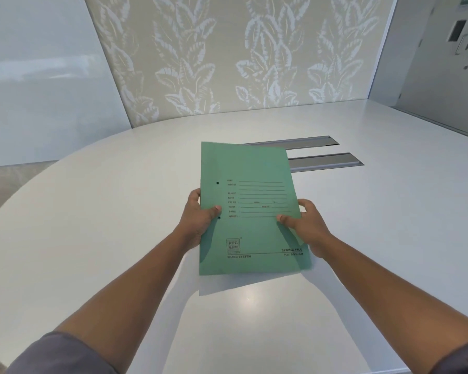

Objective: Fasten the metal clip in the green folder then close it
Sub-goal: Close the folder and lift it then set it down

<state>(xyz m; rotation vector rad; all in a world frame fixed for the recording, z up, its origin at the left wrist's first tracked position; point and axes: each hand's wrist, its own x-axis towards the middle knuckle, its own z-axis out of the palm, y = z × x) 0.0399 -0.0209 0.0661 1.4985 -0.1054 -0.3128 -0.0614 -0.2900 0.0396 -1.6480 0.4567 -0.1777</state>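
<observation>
A green folder (251, 209) is held closed above the white table, its printed front cover facing me. Two small punch holes show near its left edge. My left hand (197, 220) grips that left edge, thumb on the cover and fingers behind. At the right edge, my right hand (305, 225) holds the folder the same way, thumb pressing the cover. The folder casts a shadow on the table below it. The metal clip is hidden inside and cannot be seen.
The rounded white table (119, 211) spreads out under my arms. Two grey metal cable flaps (324, 161) are set into it just behind the folder. A leaf-patterned wall panel (227, 55) rises beyond the table's far edge.
</observation>
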